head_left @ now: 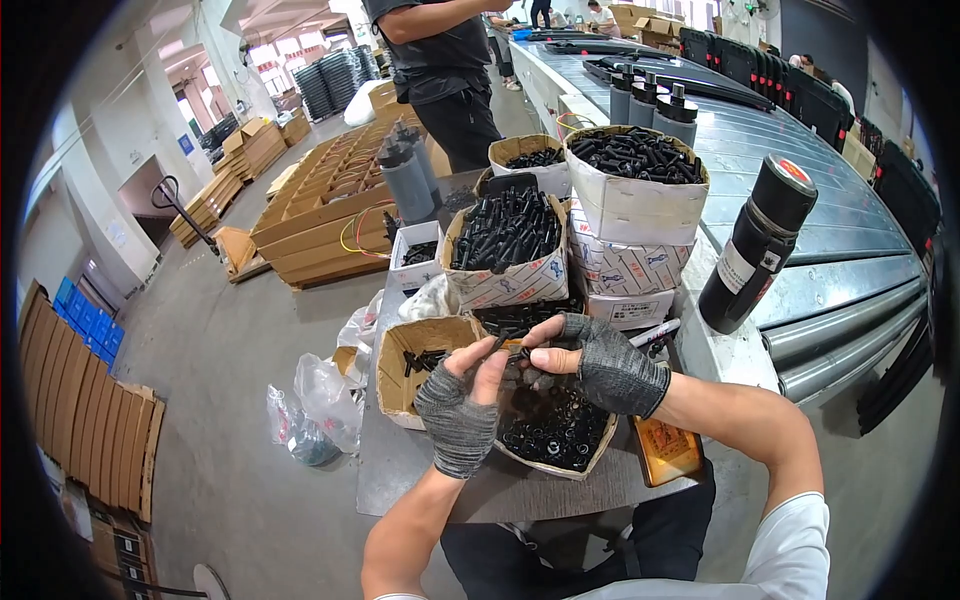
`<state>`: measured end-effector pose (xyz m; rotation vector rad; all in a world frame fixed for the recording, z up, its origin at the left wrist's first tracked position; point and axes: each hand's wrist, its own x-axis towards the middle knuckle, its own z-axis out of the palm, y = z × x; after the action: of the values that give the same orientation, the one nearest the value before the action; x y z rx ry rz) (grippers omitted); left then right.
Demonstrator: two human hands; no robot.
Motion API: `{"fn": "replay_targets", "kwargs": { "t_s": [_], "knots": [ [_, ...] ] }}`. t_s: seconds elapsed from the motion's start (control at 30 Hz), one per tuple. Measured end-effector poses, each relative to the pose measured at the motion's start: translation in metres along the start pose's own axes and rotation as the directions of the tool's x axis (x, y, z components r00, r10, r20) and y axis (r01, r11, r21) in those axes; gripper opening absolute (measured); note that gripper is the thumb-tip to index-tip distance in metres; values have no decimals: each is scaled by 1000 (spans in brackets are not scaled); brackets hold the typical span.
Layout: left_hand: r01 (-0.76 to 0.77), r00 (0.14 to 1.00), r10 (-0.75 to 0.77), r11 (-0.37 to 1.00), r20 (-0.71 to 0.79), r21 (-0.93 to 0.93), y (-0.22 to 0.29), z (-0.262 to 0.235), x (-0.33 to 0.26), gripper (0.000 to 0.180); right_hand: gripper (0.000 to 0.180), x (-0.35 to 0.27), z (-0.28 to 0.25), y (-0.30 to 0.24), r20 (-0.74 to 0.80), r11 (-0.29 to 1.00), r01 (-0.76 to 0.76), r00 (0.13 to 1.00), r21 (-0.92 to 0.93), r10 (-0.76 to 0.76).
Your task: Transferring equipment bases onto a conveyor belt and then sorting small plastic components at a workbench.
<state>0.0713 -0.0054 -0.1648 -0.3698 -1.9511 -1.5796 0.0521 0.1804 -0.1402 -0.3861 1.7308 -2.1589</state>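
Observation:
My left hand [462, 405], in a grey fingerless glove, pinches a small black bolt [500, 341] between thumb and fingertips. Close against it, my right hand [605, 365], gloved alike, has its thumb and forefinger pressed together on a small dark piece, probably a washer, mostly hidden by the fingers. Both hands hover over an open carton of black washers [555, 440]. Left of them stands a carton with a few black bolts [424, 358]. Just beyond is a patterned carton heaped with black bolts [505, 228].
A white carton of black bolts [637, 190] sits on stacked boxes at right. A black thermos [757, 245] stands on the conveyor's edge [735, 340]. An amber-coloured phone [667, 450] lies at the table's right. Plastic bags [325, 400] hang at left. A person [440, 80] stands beyond.

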Motion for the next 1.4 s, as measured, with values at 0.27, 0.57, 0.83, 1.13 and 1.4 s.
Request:
{"fn": "replay_targets", "kwargs": {
  "t_s": [0.27,0.57,0.83,1.13,1.4],
  "knots": [
    [155,988,-156,972,13,-177,-6,-2,-1,23,34,-3,4,-5,2,998,-14,1000,-62,14],
    [87,991,-87,996,102,0,2,-3,1,24,35,-3,4,-5,-27,993,-25,999,-112,22],
    [69,994,-68,998,82,-11,-1,-3,-1,25,35,-3,12,-6,-34,978,25,999,-208,-33],
    [114,991,-94,970,100,-217,-2,0,5,22,34,1,5,-4,-94,988,31,995,-153,-46],
    [169,966,-148,982,213,-83,-7,-4,4,21,34,-1,7,-10,-89,962,109,987,-251,-135]
  ]
}}
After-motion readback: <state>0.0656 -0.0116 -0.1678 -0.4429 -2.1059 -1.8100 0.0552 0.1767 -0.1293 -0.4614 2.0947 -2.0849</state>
